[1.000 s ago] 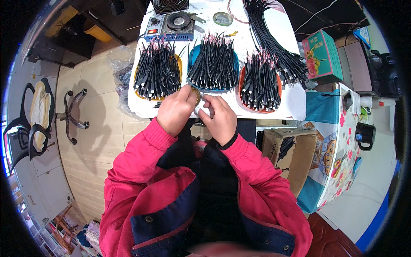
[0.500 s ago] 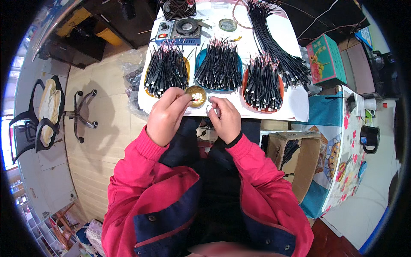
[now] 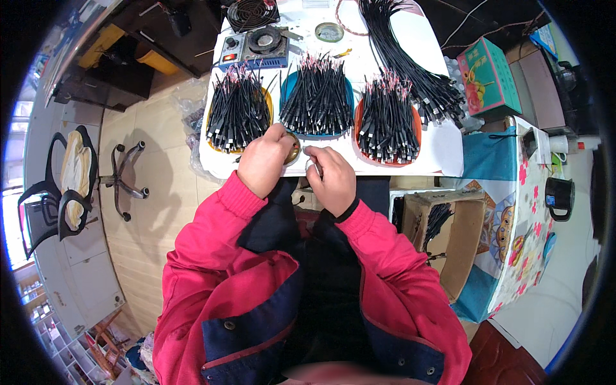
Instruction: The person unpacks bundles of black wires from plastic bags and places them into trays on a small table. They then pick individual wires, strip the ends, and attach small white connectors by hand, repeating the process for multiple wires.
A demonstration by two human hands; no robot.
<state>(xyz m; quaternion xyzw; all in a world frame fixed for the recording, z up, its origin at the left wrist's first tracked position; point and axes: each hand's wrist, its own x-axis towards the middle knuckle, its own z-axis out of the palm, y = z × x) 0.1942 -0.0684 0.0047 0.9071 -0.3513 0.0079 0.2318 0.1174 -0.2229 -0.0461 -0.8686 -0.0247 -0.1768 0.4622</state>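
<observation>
My left hand (image 3: 266, 160) is closed in a pinch, its fingertips at the rim of a small round brass-coloured dish (image 3: 294, 154) by the table's near edge. A dark tip pokes out on the left of this hand; what it grips is mostly hidden. Just right of the dish, my right hand (image 3: 335, 179) has its fingers curled in, with something pale at the fingertips too small to name. Beyond my hands stand bundles of short black cables with pinkish wire ends, in a yellow tray (image 3: 268, 106), a blue tray (image 3: 350, 96) and an orange tray (image 3: 417, 122).
A long black cable bundle (image 3: 401, 54) lies at the table's back right. At the back left are a blue-grey device with a round top (image 3: 263, 48) and a fan (image 3: 253, 14). A round tin (image 3: 329, 32) sits behind the trays. Below right is a cardboard box (image 3: 467, 247).
My left hand has shifted slightly right and turned, now covering part of the dish. My right hand has moved a little left and down. The whole view has shifted slightly.
</observation>
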